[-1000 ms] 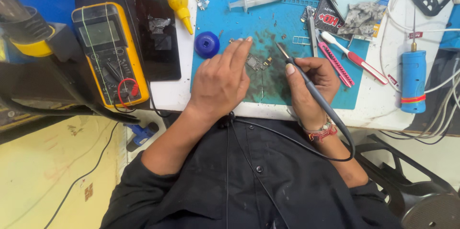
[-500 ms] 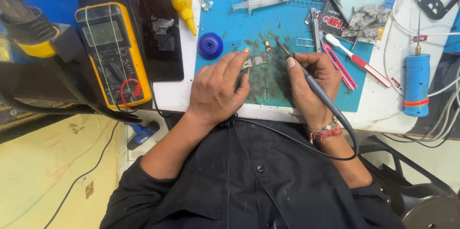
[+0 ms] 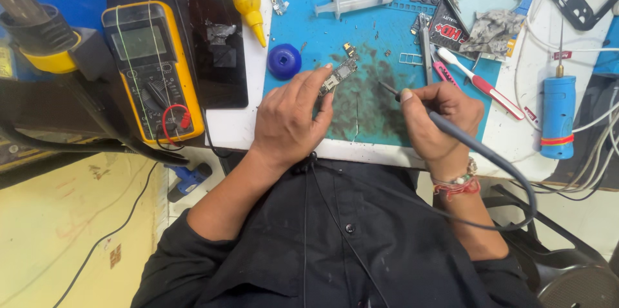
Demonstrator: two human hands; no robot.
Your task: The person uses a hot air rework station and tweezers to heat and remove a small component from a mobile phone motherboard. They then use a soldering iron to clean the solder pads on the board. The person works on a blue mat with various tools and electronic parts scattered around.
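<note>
Both of your hands work over the stained blue rubber mat [image 3: 387, 56] on the white desk [image 3: 516, 147]. Your left hand [image 3: 290, 121] pinches a small grey phone circuit board [image 3: 340, 74] at its fingertips, just above the mat. Your right hand [image 3: 445, 121] has its grip closed pen-style around a grey corded soldering iron [image 3: 451, 130], tip near the board. One yellow multimeter [image 3: 151, 69] lies well to the left.
</note>
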